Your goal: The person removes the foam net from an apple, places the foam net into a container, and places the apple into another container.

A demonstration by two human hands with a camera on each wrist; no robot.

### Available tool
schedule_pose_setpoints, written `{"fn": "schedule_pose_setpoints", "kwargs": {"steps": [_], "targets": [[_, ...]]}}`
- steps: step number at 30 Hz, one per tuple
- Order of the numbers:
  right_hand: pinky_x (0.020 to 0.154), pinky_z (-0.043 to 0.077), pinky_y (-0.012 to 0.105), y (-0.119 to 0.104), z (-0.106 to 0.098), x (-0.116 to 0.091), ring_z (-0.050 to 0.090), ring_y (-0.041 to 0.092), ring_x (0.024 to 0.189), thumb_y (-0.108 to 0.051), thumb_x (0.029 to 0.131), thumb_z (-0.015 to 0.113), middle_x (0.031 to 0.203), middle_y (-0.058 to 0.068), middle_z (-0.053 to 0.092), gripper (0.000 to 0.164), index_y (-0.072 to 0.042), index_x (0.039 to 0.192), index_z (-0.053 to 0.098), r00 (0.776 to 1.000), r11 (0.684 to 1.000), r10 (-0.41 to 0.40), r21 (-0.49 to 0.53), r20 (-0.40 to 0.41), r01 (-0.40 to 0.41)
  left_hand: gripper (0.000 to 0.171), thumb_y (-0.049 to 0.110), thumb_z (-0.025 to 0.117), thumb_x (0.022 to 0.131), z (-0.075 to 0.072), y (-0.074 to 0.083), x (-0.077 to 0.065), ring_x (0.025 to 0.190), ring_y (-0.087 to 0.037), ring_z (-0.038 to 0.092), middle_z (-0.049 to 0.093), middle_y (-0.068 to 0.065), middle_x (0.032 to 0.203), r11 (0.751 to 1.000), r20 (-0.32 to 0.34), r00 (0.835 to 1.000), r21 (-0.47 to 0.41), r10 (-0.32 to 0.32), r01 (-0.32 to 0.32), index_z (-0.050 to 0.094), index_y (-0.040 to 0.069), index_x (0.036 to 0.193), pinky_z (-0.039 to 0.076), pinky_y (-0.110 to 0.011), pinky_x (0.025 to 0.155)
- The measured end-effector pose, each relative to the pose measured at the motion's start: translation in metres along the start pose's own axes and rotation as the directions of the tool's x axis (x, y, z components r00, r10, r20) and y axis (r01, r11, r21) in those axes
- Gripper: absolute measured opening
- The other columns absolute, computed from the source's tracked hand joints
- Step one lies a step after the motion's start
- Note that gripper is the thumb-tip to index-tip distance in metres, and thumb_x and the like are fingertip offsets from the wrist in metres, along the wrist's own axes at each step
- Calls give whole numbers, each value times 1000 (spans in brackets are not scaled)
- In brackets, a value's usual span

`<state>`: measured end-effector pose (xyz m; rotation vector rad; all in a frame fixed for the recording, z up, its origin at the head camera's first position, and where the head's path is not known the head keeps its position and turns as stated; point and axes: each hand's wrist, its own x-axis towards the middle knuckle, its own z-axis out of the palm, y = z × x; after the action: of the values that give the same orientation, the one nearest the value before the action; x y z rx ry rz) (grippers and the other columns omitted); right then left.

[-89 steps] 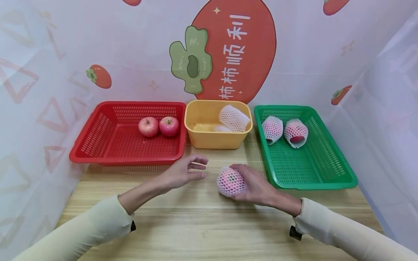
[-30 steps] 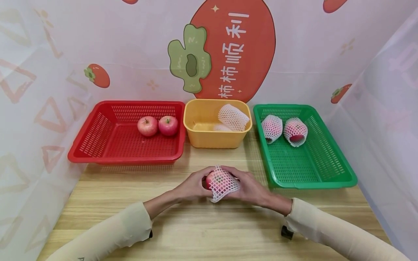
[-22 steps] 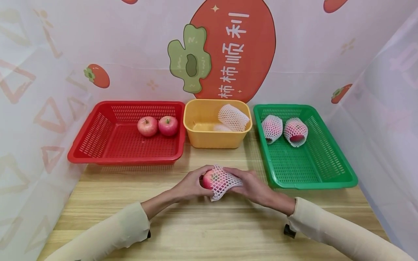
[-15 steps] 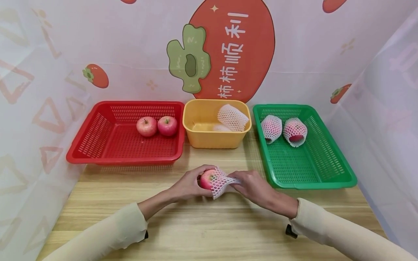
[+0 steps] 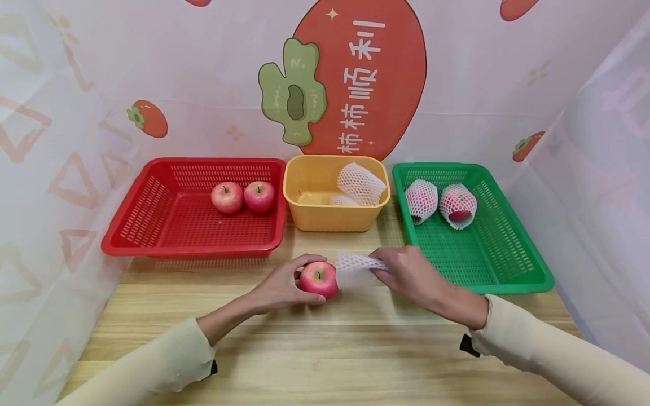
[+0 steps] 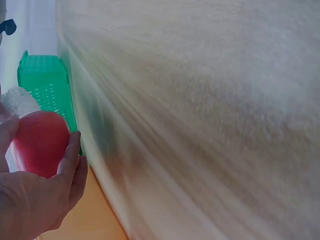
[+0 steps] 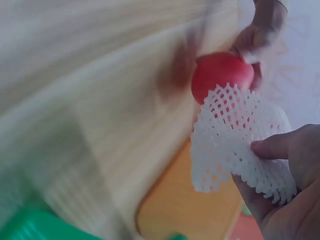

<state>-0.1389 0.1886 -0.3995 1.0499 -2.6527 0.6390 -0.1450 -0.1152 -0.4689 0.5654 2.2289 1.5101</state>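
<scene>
A bare red apple sits in my left hand, fingers and thumb curled round its left side. In the left wrist view the same apple shows between thumb and fingers. My right hand pinches a white foam net sleeve, which points left toward the apple and is free of it. Seen from the right wrist, the foam net hangs loose between thumb and fingers and overlaps the apple behind it.
A red basket at the left holds two bare apples. The yellow bin in the middle holds foam nets. In the green basket at the right lie two net-covered apples. Wooden tabletop lies in front.
The net covered the apple earlier; the right hand has drawn it off to the right. The left hand, off to the left at first, took hold of the apple and has shifted slightly left with it.
</scene>
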Motion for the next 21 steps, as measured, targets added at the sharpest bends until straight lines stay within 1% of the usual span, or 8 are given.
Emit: {"fn": "schedule_pose_setpoints", "kwargs": {"steps": [3,6,10,12,17,21], "targets": [[66,64,36,-2,-16,9,75,17,75,-4,85,87,90,7,79,17,-2,99,78,1000,1000,26,3,-2,-26,77,31,94,79,-5,3,-4,120,-21,65,68,2,134,1000,-10,1000,12,-8,8,59,19,147,53,-44,103],[64,63,35,-4,-32,21,72,16,73,-5,86,86,92,8,79,18,-2,102,77,998,998,69,8,-1,-69,79,32,94,80,-10,7,-8,122,-23,64,66,0,137,1000,-14,1000,25,-3,4,58,17,148,53,-46,104],[66,65,37,-7,-54,38,73,20,74,-6,86,87,100,14,79,24,1,107,76,993,993,114,13,-5,-114,77,31,93,81,-17,14,-13,126,-25,62,63,-3,142,999,-25,999,39,20,-19,58,15,148,51,-49,106],[67,65,38,-7,-63,47,74,22,75,-6,86,87,102,15,79,26,2,108,75,991,991,131,19,-10,-130,77,31,94,80,-20,18,-16,127,-24,62,62,-2,143,999,-39,999,48,19,-18,59,16,147,51,-50,108],[69,65,41,-7,-78,70,74,26,77,-9,87,86,101,17,78,27,2,108,72,989,989,145,0,-40,-145,76,33,94,79,-30,29,-23,126,-23,63,62,2,142,997,-61,998,71,14,-10,60,21,146,51,-50,107],[65,63,42,-5,-85,88,73,29,74,-13,91,83,99,18,78,25,2,106,69,985,987,153,-30,-75,-155,75,36,93,81,-40,40,-30,125,-24,65,64,3,140,996,-73,997,89,23,-16,59,24,146,53,-48,104]]}}
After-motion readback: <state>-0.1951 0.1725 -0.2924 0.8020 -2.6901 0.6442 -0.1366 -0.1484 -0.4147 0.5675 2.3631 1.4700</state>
